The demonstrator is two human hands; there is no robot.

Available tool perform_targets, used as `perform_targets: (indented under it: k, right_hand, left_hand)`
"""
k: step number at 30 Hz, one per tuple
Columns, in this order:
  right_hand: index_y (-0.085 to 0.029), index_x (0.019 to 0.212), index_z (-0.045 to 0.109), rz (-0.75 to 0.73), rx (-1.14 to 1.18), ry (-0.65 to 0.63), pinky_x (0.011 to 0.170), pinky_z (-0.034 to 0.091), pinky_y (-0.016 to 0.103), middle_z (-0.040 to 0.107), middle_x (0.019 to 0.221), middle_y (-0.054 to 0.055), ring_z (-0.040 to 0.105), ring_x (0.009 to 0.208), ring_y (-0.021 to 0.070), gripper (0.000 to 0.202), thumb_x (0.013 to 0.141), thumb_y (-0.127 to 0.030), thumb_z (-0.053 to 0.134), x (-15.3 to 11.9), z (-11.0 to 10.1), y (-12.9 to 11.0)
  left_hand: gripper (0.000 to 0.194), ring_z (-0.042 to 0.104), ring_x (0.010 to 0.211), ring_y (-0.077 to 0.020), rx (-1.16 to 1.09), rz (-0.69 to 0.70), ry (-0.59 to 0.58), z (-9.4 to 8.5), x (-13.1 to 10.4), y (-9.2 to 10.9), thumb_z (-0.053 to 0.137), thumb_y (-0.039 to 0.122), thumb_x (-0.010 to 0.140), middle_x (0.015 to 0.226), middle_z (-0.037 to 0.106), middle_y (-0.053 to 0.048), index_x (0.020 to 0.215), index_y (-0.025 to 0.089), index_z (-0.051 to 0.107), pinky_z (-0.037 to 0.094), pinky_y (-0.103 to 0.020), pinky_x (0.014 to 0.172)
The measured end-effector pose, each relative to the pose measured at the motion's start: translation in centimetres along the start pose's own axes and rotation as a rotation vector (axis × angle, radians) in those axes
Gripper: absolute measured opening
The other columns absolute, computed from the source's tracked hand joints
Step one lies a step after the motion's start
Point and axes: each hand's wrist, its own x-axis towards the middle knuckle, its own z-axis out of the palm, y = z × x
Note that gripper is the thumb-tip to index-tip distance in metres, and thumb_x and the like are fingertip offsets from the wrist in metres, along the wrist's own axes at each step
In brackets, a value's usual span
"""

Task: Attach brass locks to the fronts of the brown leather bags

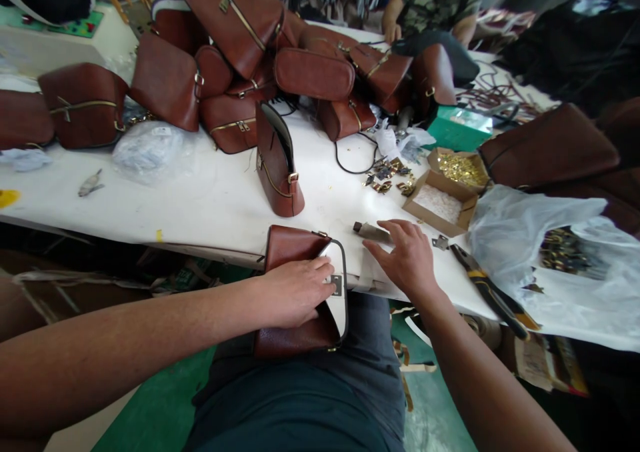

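A brown leather bag (293, 245) lies on my lap against the table edge, its opening facing right. My left hand (300, 289) rests on the bag at its opening, fingers laid over the pale inner panel (337, 259), beside a small metal plate (337, 285). My right hand (407, 255) hovers over the table with thumb and fingers apart, next to a grey cylindrical tool (373, 232) with a dark end. Whether the fingertips touch that tool is hard to tell. Just beyond my left hand, another brown bag (280, 172) stands open-topped on the table.
Many brown bags (83, 105) line the table's back. At right are pliers (487, 285), a small metal plate (441, 242), cardboard boxes (443, 202) of small parts, loose metal pieces (385, 172) and a plastic bag (530, 219). Another person's hand (393, 32) shows behind.
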Motion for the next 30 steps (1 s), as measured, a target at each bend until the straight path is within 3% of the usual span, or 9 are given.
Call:
perform_targets:
  k: [2,4,6,9,13,16,20,26,30]
  right_hand:
    - [-0.020,0.126,0.069,-0.021,-0.046,-0.101,0.096,0.048,0.049,0.071,0.117,0.016,0.061,0.110,0.0357,0.038,0.094,-0.041,0.067,0.6,0.6,1.0]
    - [-0.020,0.129,0.068,-0.012,0.007,-0.111,0.095,0.048,0.047,0.070,0.115,0.015,0.062,0.109,0.0344,0.037,0.097,-0.038,0.061,0.5,0.7,0.9]
    - [-0.022,0.136,0.062,0.063,0.203,-0.046,0.094,0.050,0.045,0.069,0.117,0.014,0.064,0.106,0.0314,0.041,0.100,-0.040,0.056,-0.1,0.2,-0.1]
    - [-0.025,0.143,0.050,0.246,0.684,0.030,0.085,0.054,0.040,0.067,0.113,0.010,0.067,0.093,0.0251,0.046,0.102,-0.045,0.042,-1.2,-0.8,-3.3]
    - [-0.025,0.120,0.050,0.411,1.196,0.050,0.066,0.053,0.034,0.058,0.090,0.005,0.064,0.072,0.0204,0.036,0.099,-0.045,0.028,-1.6,-0.9,-8.1]
    - [-0.026,0.092,0.046,0.442,1.410,0.196,0.053,0.044,0.028,0.044,0.074,-0.003,0.051,0.055,0.0140,0.023,0.099,-0.048,0.043,-1.3,-0.3,-10.4]
    - [-0.025,0.077,0.040,0.332,1.441,0.344,0.046,0.035,0.024,0.040,0.062,-0.008,0.043,0.046,0.0101,0.038,0.098,-0.046,0.064,-1.3,0.7,-11.5]
    - [-0.024,0.076,0.050,0.182,1.308,0.306,0.053,0.040,0.028,0.049,0.060,-0.005,0.048,0.051,0.0123,0.034,0.099,-0.040,0.068,-2.8,1.9,-11.9]
    - [-0.023,0.075,0.052,0.098,1.227,0.243,0.057,0.042,0.030,0.055,0.064,-0.003,0.051,0.056,0.0138,0.032,0.099,-0.038,0.066,-3.8,2.2,-11.7]
  left_hand:
    - [0.038,0.050,0.133,-0.0332,0.005,-0.001,-0.004,-0.1,0.1,-0.1,0.073,0.029,0.089,0.133,0.059,-0.017,0.122,0.014,0.066,0.047,-0.042,0.110]
    - [0.039,0.050,0.132,-0.0329,-0.003,0.000,0.007,-0.1,0.1,-0.1,0.072,0.029,0.089,0.132,0.060,-0.017,0.124,0.014,0.066,0.047,-0.041,0.110]
    - [0.041,0.050,0.131,-0.0324,-0.015,0.009,0.019,0.1,0.1,-0.2,0.072,0.029,0.088,0.129,0.061,-0.016,0.125,0.014,0.065,0.046,-0.041,0.111]
    - [0.041,0.050,0.129,-0.0324,-0.010,0.010,0.022,0.2,0.1,-0.3,0.071,0.028,0.088,0.127,0.061,-0.016,0.126,0.013,0.065,0.045,-0.041,0.111]
    - [0.046,0.048,0.133,-0.0335,0.009,0.000,0.020,0.4,0.1,-0.3,0.070,0.031,0.089,0.134,0.059,-0.018,0.130,0.011,0.063,0.041,-0.042,0.115]
    - [0.047,0.049,0.134,-0.0326,0.003,-0.003,0.028,0.6,0.2,-0.3,0.068,0.028,0.090,0.135,0.059,-0.018,0.133,0.012,0.061,0.043,-0.040,0.114]
    - [0.050,0.051,0.132,-0.0318,-0.044,-0.009,0.043,1.0,0.3,-0.5,0.068,0.024,0.088,0.136,0.060,-0.017,0.135,0.012,0.059,0.043,-0.040,0.114]
    - [0.049,0.048,0.139,-0.0319,-0.135,-0.006,0.092,1.9,0.3,-1.0,0.068,0.021,0.087,0.144,0.059,-0.014,0.135,0.019,0.060,0.040,-0.042,0.117]
    - [0.047,0.046,0.142,-0.0324,-0.090,-0.003,0.058,1.6,0.2,-1.0,0.068,0.023,0.088,0.143,0.058,-0.017,0.133,0.014,0.062,0.040,-0.040,0.119]
